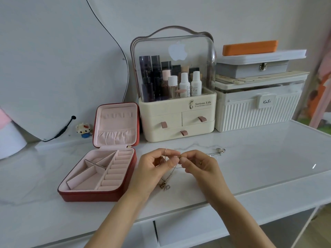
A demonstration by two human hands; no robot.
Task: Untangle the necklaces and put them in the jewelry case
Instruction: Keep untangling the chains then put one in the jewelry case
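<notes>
Untangling is the step we judge in hand: our left hand (152, 164) and right hand (198, 162) each pinch the gold necklace (167, 178) above the table (250, 167). A silver necklace (217, 152) lies behind. Next we need gentle pulling apart, then a reach to the open jewelry case (100, 176).

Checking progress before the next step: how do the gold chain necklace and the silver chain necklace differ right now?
The gold chain necklace is pinched by both hands, left hand and right hand; the silver chain necklace lies untouched on the white marble tabletop. Gold hangs nearer; silver lies farther back. Neither is in the case.
</notes>
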